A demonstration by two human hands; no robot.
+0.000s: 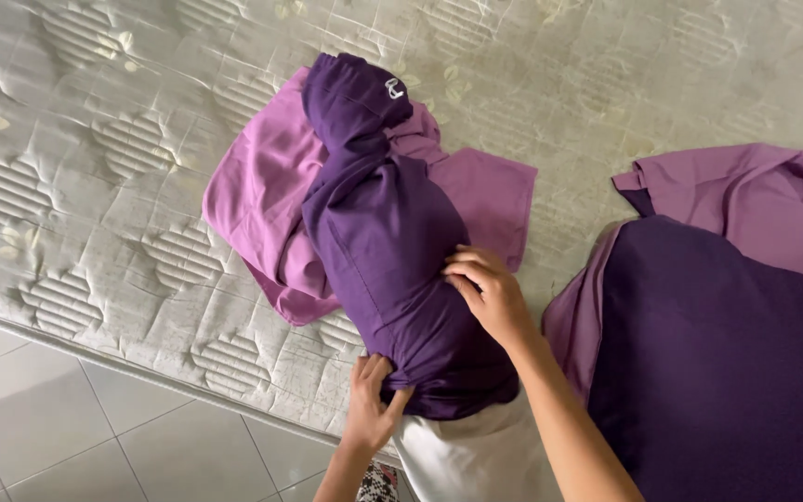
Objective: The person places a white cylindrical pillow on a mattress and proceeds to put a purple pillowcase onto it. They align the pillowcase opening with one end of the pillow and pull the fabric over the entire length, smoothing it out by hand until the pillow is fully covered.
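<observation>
Left hand (371,404) pinches the dark purple cover's (388,242) bunched hem at the mattress (76,186) edge, white pillow (476,455) showing just below that grip, while right hand (487,290) presses flat above, fingers closed, steadying the fabric.

Left grip (371,402) pinched shut; right grip (488,290) pressing flat (fingers curled).

The dark purple pillowcase (383,242) was matt woven cloth, softly creased, with a lighter mauve cloth lining (262,186). The white pillow (471,455) inside looked smooth, plain fabric. The mattress (76,186) had a quilted, faintly sheened cover, stitched in raised patterns. The floor tiles (67,428) were smooth, pale and slightly glossy. A second purple pillow (727,372) was matt cloth.
</observation>
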